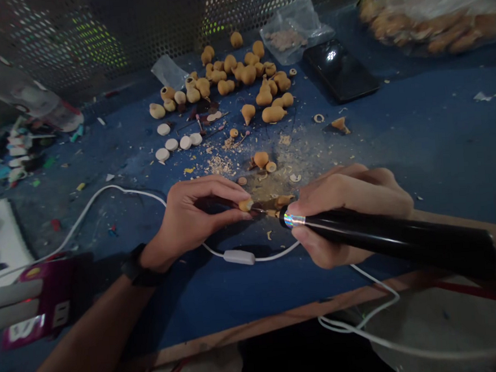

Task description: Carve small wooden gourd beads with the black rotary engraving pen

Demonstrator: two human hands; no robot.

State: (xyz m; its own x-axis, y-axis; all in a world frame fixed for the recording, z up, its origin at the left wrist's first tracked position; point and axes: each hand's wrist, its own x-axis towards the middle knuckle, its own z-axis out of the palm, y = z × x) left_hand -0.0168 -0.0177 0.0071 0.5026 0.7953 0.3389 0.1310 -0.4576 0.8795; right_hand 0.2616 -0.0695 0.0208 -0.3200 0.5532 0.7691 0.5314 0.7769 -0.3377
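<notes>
My left hand (199, 212) pinches a small tan bottle gourd (245, 205) between thumb and fingers. My right hand (343, 213) grips a black rotary engraving pen (387, 233) with a shiny holographic collar, and its thin bit reaches the gourd. Loose gourd pieces (283, 200) lie just beyond the bit, partly hidden by my fingers. A larger heap of dried bottle gourds (231, 74) sits farther up the blue work surface (431, 139), with several white discs (171, 144) beside it. Pale shavings (221, 165) are scattered between the heap and my hands.
A white cable with an inline switch (239, 257) runs under my wrists and over the bench's wooden front edge (283, 319). A black phone (339, 69), a clear plastic bag (292, 30) and a perforated metal panel (93, 32) stand beyond the gourds.
</notes>
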